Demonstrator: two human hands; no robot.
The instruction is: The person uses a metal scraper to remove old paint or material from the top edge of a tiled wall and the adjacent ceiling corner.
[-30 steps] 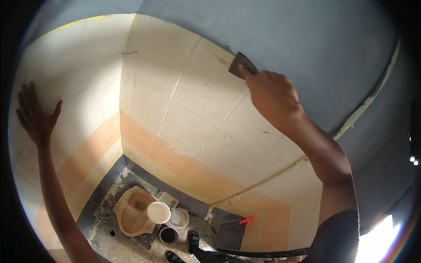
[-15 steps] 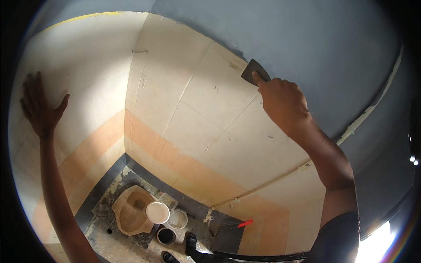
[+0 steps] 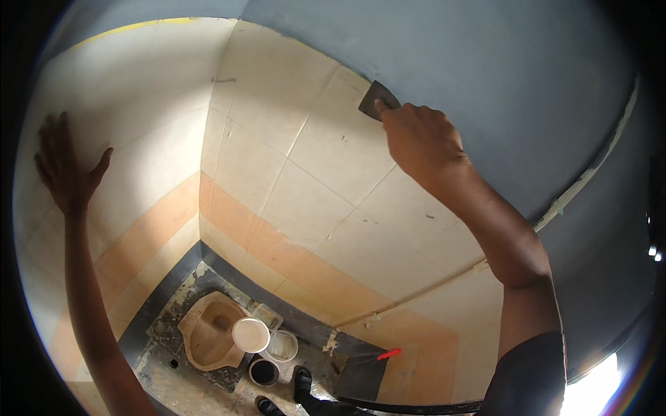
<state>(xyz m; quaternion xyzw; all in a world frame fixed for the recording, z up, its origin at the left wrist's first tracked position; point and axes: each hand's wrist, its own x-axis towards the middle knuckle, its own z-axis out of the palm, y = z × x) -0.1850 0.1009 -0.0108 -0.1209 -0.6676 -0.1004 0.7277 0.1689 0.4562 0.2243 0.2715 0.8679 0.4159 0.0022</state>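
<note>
In my right hand [image 3: 424, 142] is a dark flat putty knife [image 3: 374, 99], gripped with a finger pressed along its blade. The blade lies against the upper edge of the cream wall tiles [image 3: 312, 166], where they meet the grey painted wall [image 3: 479, 76]. My left hand [image 3: 69, 166] rests with spread fingers on the pale side wall [image 3: 149, 132]. It holds nothing.
Below on the floor is a stained squat toilet pan [image 3: 201, 340]. Beside it stand a white bucket [image 3: 250, 335], a clear tub [image 3: 283, 346] and a dark-filled bucket [image 3: 263, 372]. A tap [image 3: 331, 340] and a red-handled item [image 3: 389, 353] are by the wall. A pipe [image 3: 590, 166] runs along the right.
My right hand has slid the putty knife left and slightly up along the tile edge. The left hand stays against the wall.
</note>
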